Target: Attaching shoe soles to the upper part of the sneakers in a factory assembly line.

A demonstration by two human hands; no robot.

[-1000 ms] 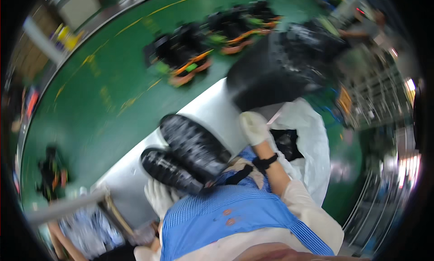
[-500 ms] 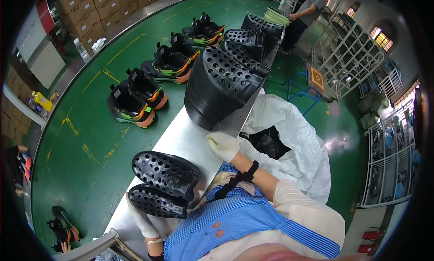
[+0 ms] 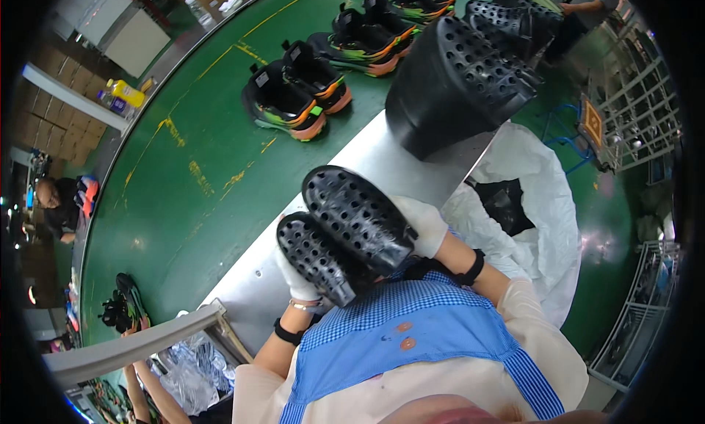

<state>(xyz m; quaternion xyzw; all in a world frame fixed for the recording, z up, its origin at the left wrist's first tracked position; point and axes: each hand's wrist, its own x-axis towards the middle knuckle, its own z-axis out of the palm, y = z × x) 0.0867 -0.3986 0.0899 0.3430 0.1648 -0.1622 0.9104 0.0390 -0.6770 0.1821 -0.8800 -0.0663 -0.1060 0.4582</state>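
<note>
Two black perforated plastic shoe inserts (image 3: pixel 356 217), rounded at the toe, are held side by side close to my apron. My left hand (image 3: pixel 295 273), in a white glove, grips the smaller-looking one from its left side. My right hand (image 3: pixel 424 226), also gloved, holds the other from its right side. Most fingers of both hands are hidden behind the inserts. A tall nested stack of the same black inserts (image 3: pixel 455 86) stands beyond my right hand on the metal ledge (image 3: pixel 253 266).
Black sneakers with orange and green soles (image 3: pixel 290 93) line the green conveyor belt (image 3: pixel 213 130). A white sack (image 3: pixel 551 204) with black contents stands right of the ledge. A grey metal frame (image 3: pixel 147 343) crosses the near left. Other people work at far right and left.
My right hand has come from beside the stack to the inserts, now held by both hands. The view has shifted, and the held inserts sit nearer my apron's middle.
</note>
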